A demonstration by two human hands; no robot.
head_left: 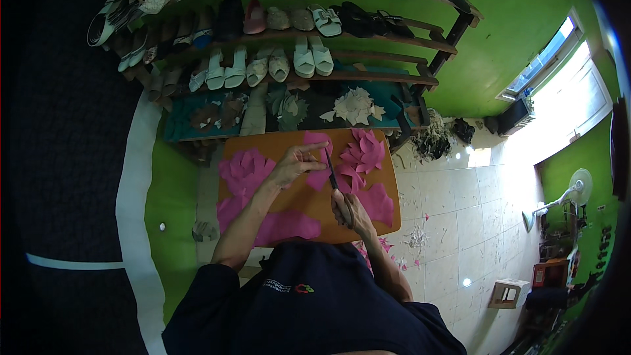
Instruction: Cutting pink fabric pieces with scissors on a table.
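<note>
My right hand [348, 211] grips dark-handled scissors [332, 175], whose blades point up and away along the right edge of a pink sheet piece [317, 179]. My left hand [297, 165] holds that piece from its left side, with index finger and thumb reaching across it toward the blades. The sheet looks like thin leather or cloth; which one I cannot tell. Below both lies an orange-brown table [296, 200]. A heap of pink cut pieces [247, 172] is at its left, another pink heap [363, 152] at its far right. A larger pink sheet [289, 225] lies along the near edge.
Beyond the table, a wooden rack [430, 81] carries several rows of shoes and sandals, with pale cut pieces [355, 106] on its low shelf. Scraps [415, 238] litter the tiled floor at right. A fan [580, 187] and a small wooden stool [507, 294] are farther right.
</note>
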